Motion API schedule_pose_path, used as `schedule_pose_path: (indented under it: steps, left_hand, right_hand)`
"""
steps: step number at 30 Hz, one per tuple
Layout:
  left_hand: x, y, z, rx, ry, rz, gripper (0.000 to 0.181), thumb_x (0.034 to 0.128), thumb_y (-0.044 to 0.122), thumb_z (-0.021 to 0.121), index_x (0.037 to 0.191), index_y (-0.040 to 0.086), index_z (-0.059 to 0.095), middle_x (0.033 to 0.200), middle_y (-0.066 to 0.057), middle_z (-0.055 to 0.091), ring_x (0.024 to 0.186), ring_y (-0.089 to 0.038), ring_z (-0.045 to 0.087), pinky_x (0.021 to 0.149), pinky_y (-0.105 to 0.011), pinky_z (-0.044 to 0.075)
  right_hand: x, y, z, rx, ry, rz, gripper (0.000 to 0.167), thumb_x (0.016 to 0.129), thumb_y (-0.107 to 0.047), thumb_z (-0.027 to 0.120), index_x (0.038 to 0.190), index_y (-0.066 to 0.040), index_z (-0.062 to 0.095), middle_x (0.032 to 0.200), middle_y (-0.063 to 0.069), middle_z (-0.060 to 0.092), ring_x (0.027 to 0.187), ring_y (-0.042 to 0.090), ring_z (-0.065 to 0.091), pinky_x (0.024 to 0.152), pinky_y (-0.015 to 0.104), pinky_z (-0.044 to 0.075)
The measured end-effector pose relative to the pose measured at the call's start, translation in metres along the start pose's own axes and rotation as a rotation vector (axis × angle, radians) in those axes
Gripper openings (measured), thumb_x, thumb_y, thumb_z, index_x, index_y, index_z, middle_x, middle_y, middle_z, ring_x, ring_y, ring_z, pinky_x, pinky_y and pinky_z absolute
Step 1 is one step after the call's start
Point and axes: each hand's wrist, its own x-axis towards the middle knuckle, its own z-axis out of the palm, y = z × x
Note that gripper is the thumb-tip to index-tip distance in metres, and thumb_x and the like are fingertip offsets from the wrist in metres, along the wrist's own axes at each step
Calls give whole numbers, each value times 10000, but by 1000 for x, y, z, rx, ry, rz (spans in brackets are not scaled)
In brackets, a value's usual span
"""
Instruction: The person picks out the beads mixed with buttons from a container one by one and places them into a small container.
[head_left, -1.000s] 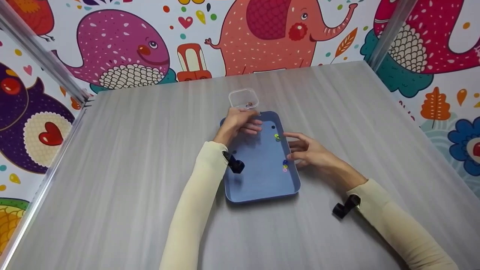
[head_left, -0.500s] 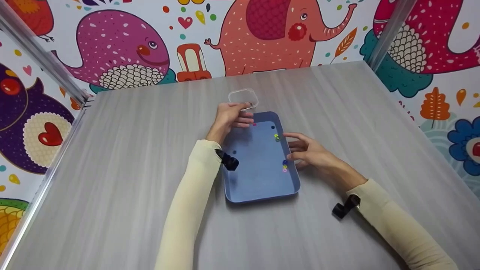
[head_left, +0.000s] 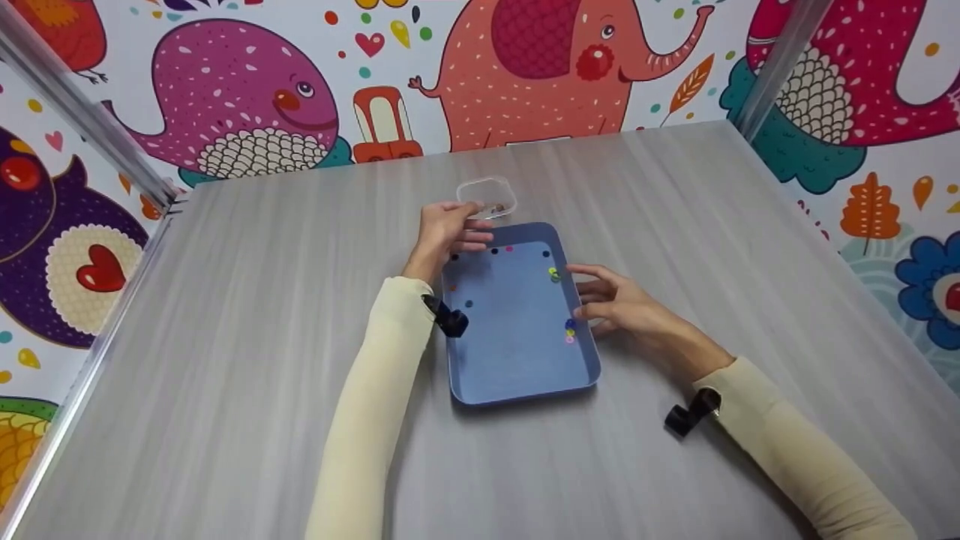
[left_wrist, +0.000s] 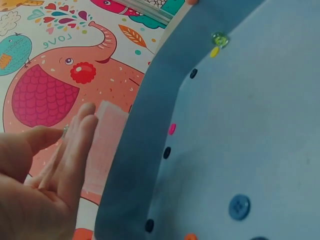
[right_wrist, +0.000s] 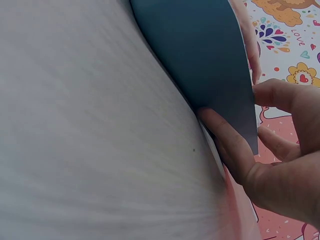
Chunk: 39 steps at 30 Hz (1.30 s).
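My left hand (head_left: 446, 229) is at the far left corner of a blue tray (head_left: 525, 367), over the near edge of a clear plastic container (head_left: 487, 187). In the left wrist view its thumb and forefinger pinch a tiny greenish piece (left_wrist: 65, 131), too small to tell its kind; the other fingers are straight. My right hand (head_left: 622, 304) holds the tray's right side, some fingertips on the rim and others against the outer wall. Inside the tray lie several small buttons, among them a blue button (left_wrist: 240, 207), a pink button (left_wrist: 172, 129) and an orange button (left_wrist: 191, 236).
A few tiny brownish pieces (head_left: 498, 208) lie in the clear container, which stands just behind the tray. The grey wood-grain table (head_left: 262, 360) extends around both. A patterned wall (head_left: 540, 75) with cartoon animals borders the table.
My left hand has moved left along the tray's far end and the container's front, uncovering dark and pink buttons. The right hand and tray have stayed in place.
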Motion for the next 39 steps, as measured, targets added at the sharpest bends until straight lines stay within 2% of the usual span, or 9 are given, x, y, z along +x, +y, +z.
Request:
schedule_pose_path:
  steps: [14,22,39]
  left_hand:
    - [7,-3,-2,-20,90,-37,311,973,257,669,1201,45,689,965,-142,782,629,-163,748,618,-296,646]
    - [7,-6,-2,-23,87,-23,303,975,241,666,1204,45,690,960,-140,777,619,-155,743,619,-291,645]
    - [7,-9,-2,-9,83,12,265,976,214,658,1175,45,706,1026,-169,769,626,-158,744,615,-295,645]
  right_hand:
    - [3,1,0,9,-8,-18,765,884,-35,700,1552,-177,354,1466,249,487,1181,263,609,808,385,645]
    - [2,2,-2,-31,4,-11,766,880,-80,731,1545,-200,370,1451,246,505,1138,266,643,780,365,643]
    - [1,2,-2,-22,0,-1,777,877,-80,730,1549,-201,359,1482,228,482,1302,342,533,788,354,643]
